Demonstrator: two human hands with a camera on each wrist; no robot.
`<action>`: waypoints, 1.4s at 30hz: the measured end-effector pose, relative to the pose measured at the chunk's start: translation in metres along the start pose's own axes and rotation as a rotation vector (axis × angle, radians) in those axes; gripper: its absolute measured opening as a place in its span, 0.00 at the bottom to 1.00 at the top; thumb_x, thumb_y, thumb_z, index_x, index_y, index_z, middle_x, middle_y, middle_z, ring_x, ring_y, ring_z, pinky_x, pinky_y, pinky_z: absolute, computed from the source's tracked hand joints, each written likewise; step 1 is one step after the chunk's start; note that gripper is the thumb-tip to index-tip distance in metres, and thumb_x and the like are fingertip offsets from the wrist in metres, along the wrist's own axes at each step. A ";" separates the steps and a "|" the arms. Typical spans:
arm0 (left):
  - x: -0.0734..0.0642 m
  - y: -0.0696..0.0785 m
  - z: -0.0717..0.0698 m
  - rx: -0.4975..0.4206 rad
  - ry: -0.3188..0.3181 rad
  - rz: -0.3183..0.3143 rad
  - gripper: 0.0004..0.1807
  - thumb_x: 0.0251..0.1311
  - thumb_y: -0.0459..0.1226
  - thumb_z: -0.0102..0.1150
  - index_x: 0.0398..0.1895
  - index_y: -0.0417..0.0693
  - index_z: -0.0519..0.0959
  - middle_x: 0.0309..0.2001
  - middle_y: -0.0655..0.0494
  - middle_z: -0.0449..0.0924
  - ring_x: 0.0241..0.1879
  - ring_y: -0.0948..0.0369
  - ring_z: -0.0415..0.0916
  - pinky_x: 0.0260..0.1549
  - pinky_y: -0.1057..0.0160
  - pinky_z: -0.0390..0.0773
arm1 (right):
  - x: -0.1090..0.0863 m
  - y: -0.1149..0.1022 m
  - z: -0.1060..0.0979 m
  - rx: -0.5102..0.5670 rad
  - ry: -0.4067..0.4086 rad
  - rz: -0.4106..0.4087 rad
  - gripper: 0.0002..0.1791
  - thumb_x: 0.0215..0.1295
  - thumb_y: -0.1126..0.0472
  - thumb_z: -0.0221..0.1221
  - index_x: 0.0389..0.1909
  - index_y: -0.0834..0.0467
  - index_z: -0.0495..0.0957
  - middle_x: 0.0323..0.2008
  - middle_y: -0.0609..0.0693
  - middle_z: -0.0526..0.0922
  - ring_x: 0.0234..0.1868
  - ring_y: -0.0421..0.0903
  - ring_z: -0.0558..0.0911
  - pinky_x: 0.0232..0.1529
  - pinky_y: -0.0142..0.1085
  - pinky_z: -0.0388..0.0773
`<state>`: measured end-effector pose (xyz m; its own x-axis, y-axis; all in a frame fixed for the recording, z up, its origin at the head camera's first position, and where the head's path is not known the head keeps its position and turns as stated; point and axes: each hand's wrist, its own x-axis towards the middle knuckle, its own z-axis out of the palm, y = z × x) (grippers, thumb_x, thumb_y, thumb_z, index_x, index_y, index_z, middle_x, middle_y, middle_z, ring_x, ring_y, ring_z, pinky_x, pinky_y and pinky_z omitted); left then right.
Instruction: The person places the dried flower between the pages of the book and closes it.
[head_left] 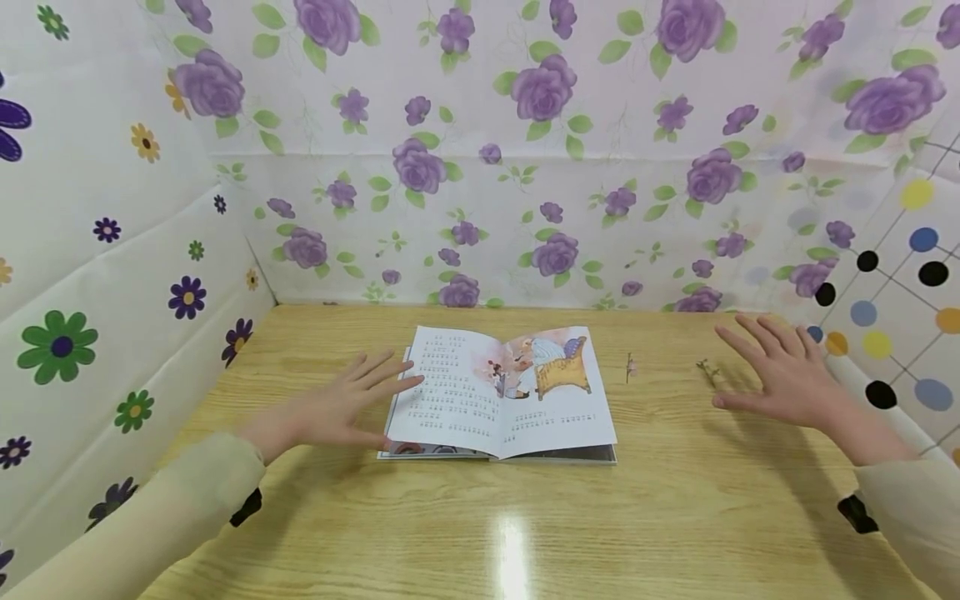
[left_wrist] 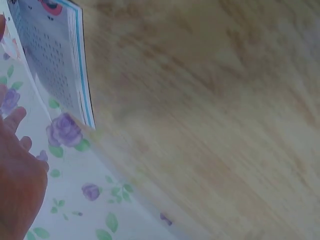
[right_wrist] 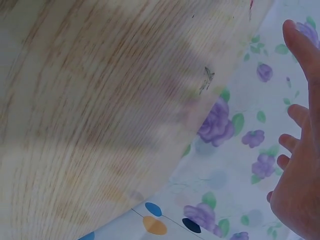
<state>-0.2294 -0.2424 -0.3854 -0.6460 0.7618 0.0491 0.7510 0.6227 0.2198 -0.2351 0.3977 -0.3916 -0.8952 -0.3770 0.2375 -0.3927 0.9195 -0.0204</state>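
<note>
An illustrated book (head_left: 457,408) lies spread on the wooden table, text on its left page and a cartoon animal with a tan sheet on the right one. My left hand (head_left: 341,408) hovers by the book's left edge, fingers spread and holding nothing; in the left wrist view the book's page corner (left_wrist: 55,70) shows beyond that hand (left_wrist: 20,175). On the right, my right hand (head_left: 787,379) is spread with straight fingers, holding nothing. Just left of its thumb lies a small greenish-brown item (head_left: 708,372). Between that and the book is a slim pinkish item (head_left: 631,367).
The wooden table (head_left: 420,533) runs back to a wall cloth (head_left: 480,225) with purple roses. A flower-patterned cloth (head_left: 142,292) stands at the left, and a dotted cloth (head_left: 892,283) at the right.
</note>
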 end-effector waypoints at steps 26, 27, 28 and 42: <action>-0.011 0.030 0.041 -0.067 0.061 0.047 0.40 0.56 0.52 0.69 0.72 0.57 0.66 0.71 0.53 0.66 0.70 0.51 0.65 0.64 0.47 0.72 | 0.001 0.000 0.020 0.040 -0.028 0.003 0.59 0.51 0.34 0.68 0.79 0.48 0.49 0.75 0.65 0.52 0.70 0.71 0.54 0.63 0.74 0.41; -0.011 0.031 0.042 -0.079 0.063 0.047 0.40 0.56 0.51 0.69 0.72 0.57 0.66 0.71 0.53 0.66 0.70 0.52 0.65 0.64 0.47 0.72 | 0.001 0.000 0.021 0.045 -0.031 0.008 0.58 0.51 0.34 0.68 0.79 0.48 0.50 0.75 0.65 0.53 0.70 0.71 0.54 0.63 0.74 0.41; -0.011 0.031 0.043 -0.091 0.069 0.046 0.39 0.56 0.50 0.69 0.71 0.57 0.67 0.71 0.53 0.66 0.70 0.52 0.66 0.63 0.47 0.73 | 0.000 0.000 0.021 0.051 -0.035 0.011 0.58 0.51 0.34 0.69 0.79 0.48 0.50 0.75 0.65 0.52 0.70 0.71 0.54 0.63 0.74 0.41; -0.013 0.027 0.056 -0.091 0.139 0.045 0.26 0.59 0.40 0.68 0.62 0.58 0.77 0.61 0.56 0.74 0.61 0.58 0.73 0.57 0.54 0.78 | -0.002 0.008 0.032 0.063 -0.045 0.037 0.57 0.50 0.34 0.69 0.77 0.50 0.54 0.73 0.66 0.56 0.69 0.72 0.55 0.62 0.73 0.44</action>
<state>-0.1929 -0.2255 -0.4344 -0.6293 0.7526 0.1939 0.7682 0.5646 0.3017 -0.2426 0.4021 -0.4235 -0.9173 -0.3491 0.1916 -0.3705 0.9245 -0.0898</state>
